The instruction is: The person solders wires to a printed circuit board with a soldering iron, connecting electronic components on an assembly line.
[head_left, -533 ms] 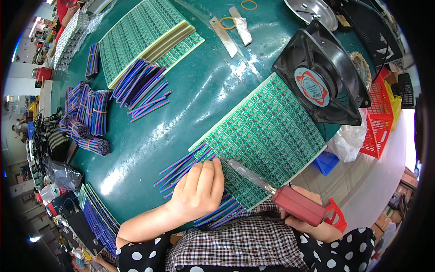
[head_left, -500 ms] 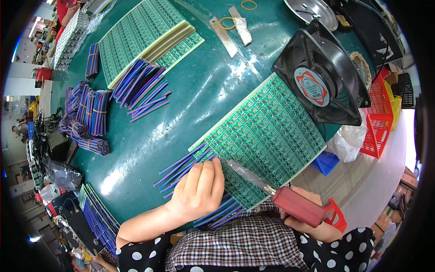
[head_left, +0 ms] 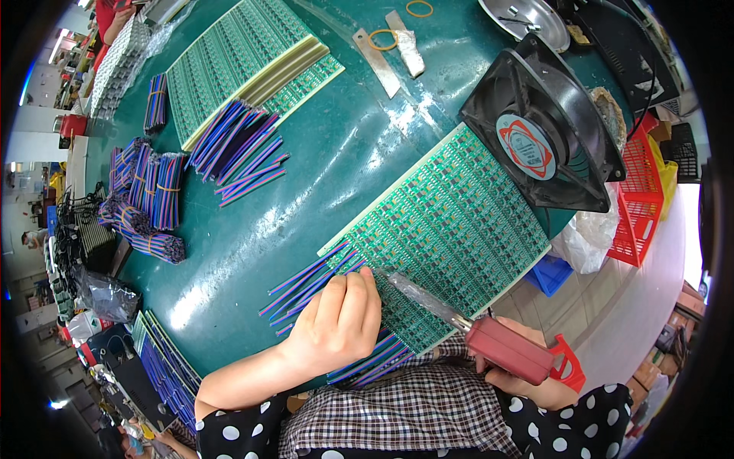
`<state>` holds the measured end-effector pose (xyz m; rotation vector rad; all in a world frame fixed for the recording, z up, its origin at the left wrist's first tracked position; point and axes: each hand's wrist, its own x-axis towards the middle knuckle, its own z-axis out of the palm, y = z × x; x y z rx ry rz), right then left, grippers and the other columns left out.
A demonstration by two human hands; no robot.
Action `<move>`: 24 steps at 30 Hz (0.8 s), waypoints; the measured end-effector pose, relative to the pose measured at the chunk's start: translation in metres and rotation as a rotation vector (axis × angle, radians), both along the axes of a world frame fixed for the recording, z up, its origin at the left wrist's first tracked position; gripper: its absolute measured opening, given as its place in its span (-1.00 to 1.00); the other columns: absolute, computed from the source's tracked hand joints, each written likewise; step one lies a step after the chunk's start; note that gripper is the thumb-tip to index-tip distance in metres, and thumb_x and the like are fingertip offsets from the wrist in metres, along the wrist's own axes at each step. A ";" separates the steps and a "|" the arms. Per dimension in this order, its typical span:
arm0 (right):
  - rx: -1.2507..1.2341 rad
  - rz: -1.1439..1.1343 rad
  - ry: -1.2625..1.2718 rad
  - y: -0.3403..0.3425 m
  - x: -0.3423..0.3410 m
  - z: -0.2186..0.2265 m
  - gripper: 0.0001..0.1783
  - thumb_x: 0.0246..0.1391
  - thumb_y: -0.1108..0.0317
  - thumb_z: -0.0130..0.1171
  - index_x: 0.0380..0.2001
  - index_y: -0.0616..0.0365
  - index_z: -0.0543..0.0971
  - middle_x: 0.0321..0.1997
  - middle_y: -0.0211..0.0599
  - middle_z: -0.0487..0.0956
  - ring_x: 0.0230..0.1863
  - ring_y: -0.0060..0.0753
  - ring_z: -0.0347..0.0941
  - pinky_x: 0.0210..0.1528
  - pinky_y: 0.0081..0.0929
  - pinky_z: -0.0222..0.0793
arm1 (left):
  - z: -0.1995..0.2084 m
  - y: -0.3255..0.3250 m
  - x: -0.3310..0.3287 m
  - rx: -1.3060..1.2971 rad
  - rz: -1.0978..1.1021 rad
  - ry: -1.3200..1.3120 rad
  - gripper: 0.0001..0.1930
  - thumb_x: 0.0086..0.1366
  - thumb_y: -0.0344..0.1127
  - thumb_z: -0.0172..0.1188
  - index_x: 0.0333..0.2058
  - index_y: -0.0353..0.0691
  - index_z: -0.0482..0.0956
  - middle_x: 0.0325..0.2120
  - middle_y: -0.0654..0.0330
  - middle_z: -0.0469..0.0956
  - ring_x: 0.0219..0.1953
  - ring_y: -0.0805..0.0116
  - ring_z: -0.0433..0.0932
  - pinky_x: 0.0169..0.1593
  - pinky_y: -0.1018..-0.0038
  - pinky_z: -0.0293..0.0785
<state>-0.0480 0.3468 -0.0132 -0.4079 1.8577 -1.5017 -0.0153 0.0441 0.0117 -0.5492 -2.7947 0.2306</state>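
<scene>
A green sheet of small circuit boards (head_left: 451, 206) lies slanted on the table in front of me. Blue, pink and black wire strips (head_left: 302, 279) stick out along its left edge. My left hand (head_left: 336, 321) is closed at that edge, thumb and fingertips pinched on a wire strip; the fingers mostly cover the held end. My right hand (head_left: 508, 375) grips the dark red handle of a soldering iron (head_left: 508, 350). The iron's wrapped shaft (head_left: 424, 296) points up and left, its tip close to my left fingertips. More wire strips (head_left: 375, 359) emerge below the left wrist.
A black fan (head_left: 527, 145) stands at the sheet's far right end. Stacked circuit sheets (head_left: 237, 61) lie at the back left, with loose and banded wire bundles (head_left: 157, 187) nearby. A metal strip (head_left: 376, 63), rubber bands and a metal dish (head_left: 527, 19) rest at the back.
The soldering iron and my right hand have shifted slightly right and down. My left hand has moved barely, still pinched at the board's edge.
</scene>
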 end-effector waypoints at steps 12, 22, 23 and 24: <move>-0.030 -0.021 -0.053 0.000 -0.003 0.005 -0.16 -0.23 0.08 0.50 0.04 0.42 0.44 -0.26 -0.19 0.66 -0.41 -0.36 0.64 -0.35 -0.55 0.53 | 0.000 0.000 0.004 0.016 0.025 -0.056 -0.70 -0.08 -0.50 0.21 -0.29 -0.49 0.59 -0.40 0.08 0.51 -0.40 0.28 0.53 -0.37 0.54 0.50; -0.094 0.108 0.438 -0.013 -0.013 -0.003 -0.19 -0.24 0.13 0.51 0.04 0.41 0.44 -0.20 -0.18 0.65 -0.35 -0.33 0.65 -0.31 -0.53 0.54 | 0.001 0.000 0.004 0.008 0.017 -0.064 -0.70 -0.06 -0.50 0.21 -0.28 -0.49 0.59 -0.39 0.09 0.51 -0.38 0.29 0.53 -0.34 0.55 0.50; -0.062 0.116 0.346 -0.011 -0.013 -0.001 -0.19 -0.25 0.12 0.52 0.03 0.41 0.45 -0.21 -0.17 0.65 -0.35 -0.31 0.65 -0.31 -0.50 0.55 | 0.001 0.000 0.004 0.008 0.016 -0.062 -0.70 -0.05 -0.49 0.21 -0.28 -0.48 0.59 -0.39 0.09 0.51 -0.37 0.29 0.53 -0.34 0.55 0.50; -0.031 0.124 0.254 -0.010 -0.014 0.003 -0.18 -0.26 0.12 0.53 0.02 0.41 0.46 -0.23 -0.17 0.65 -0.35 -0.30 0.65 -0.30 -0.48 0.55 | 0.001 0.000 0.004 0.007 0.017 -0.060 -0.70 -0.05 -0.49 0.21 -0.28 -0.48 0.59 -0.39 0.09 0.51 -0.37 0.29 0.53 -0.34 0.55 0.50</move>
